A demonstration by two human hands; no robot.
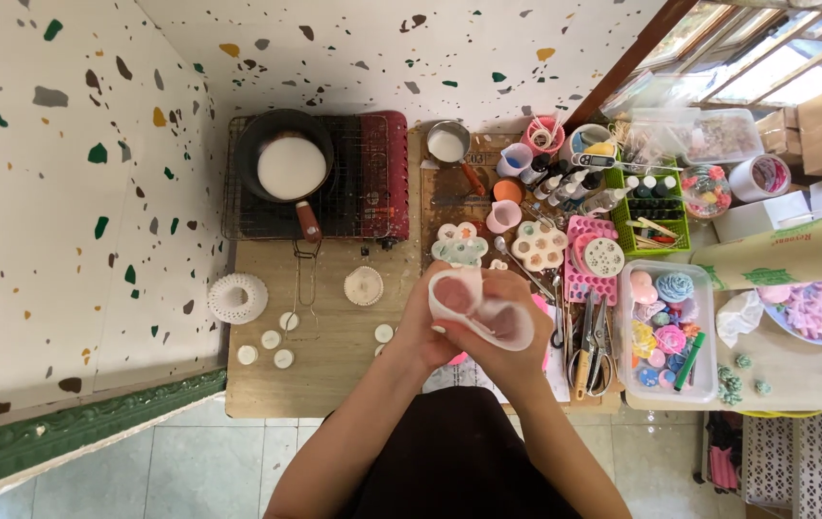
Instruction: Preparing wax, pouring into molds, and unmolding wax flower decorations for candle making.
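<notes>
**Head view: both hands flex a soft white mould over the bench**

Head camera looks straight down on a wooden bench [334,375] set against a speckled wall. Both hands meet just above its near edge, closed around one white mould [483,306], a floppy, translucent piece that looks like silicone, with a pinkish filling showing through. The left hand [430,322] grips its left end, the right hand [507,332] its lower right side, fingers curled over the rim. The mould's long axis slants from upper left to lower right, and it bends between the grips. Neither hand is nearer: each already holds it.

Behind the hands lie a flower-shaped mould [460,244], a round cream mould [539,245] and a pink tray [592,259]. At the back left, a dark pot [285,159] of white, opaque liquid sits on a wire rack [353,183]. A ribbed white lattice piece [237,297] and small white discs [272,346] rest on the left. Scissors [592,336] lie just right of the hands, beside a clear box [666,332] of coloured pieces.
</notes>
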